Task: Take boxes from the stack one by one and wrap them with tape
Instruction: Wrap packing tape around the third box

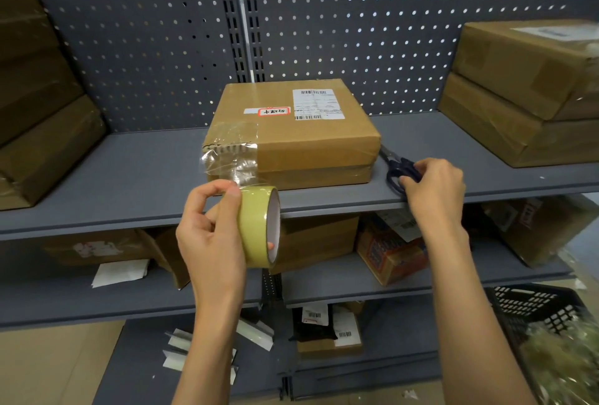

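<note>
A flat cardboard box (301, 135) with a shipping label and a red-edged sticker lies on the grey shelf (129, 178). A strip of clear tape (231, 161) runs from the box's left front corner down to a yellowish tape roll (259, 226). My left hand (210, 233) grips that roll just in front of the shelf edge, thumb on top where the tape leaves it. To the right of the box lie dark-handled scissors (397, 168). My right hand (434, 187) has its fingers curled round the scissor handles.
Stacks of taped cardboard boxes stand on the shelf at the left (42, 113) and at the right (525, 90). Lower shelves hold more boxes, an orange carton (389, 252) and loose paper. A black plastic crate (534, 310) sits bottom right. A pegboard wall backs the shelf.
</note>
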`<state>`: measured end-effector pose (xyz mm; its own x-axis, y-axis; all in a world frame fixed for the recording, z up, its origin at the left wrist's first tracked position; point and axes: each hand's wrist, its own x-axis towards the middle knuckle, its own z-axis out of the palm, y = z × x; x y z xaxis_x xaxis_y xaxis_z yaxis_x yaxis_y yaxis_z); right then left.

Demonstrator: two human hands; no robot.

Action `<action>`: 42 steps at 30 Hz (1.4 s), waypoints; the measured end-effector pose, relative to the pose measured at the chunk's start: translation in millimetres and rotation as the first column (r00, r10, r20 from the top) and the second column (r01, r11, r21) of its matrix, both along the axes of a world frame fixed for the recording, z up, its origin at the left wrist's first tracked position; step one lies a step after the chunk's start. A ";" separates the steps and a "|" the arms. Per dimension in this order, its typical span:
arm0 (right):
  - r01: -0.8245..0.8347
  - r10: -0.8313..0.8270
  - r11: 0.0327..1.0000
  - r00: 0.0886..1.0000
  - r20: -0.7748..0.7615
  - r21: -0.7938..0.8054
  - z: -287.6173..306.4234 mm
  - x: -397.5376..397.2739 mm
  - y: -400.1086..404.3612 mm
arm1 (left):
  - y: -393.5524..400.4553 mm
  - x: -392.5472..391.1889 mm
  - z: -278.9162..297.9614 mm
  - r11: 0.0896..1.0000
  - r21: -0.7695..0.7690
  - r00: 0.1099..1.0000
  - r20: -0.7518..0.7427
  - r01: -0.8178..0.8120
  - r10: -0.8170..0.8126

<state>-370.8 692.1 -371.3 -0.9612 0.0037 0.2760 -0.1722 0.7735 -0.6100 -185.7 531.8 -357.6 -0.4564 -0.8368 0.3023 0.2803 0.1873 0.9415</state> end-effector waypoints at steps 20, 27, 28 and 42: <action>-0.216 0.221 0.975 0.957 -0.187 0.047 14.4 3.0 9.1 | 22.8 0.1 28.6 0.972 -0.159 0.982 -0.048 0.173 -0.183; -0.364 0.340 0.931 0.877 -0.340 -0.008 40.7 15.8 -16.4 | -4.1 18.1 47.8 0.891 -0.432 0.987 0.128 0.141 -0.094; -0.379 0.355 0.925 0.869 -0.345 -0.005 43.4 18.4 -22.8 | -10.7 21.5 50.8 0.875 -0.464 0.984 0.165 0.137 -0.067; -0.542 0.521 0.839 0.781 -0.344 0.040 56.5 64.0 -116.3 | -140.7 26.9 35.9 0.569 -0.753 0.771 0.563 0.330 0.298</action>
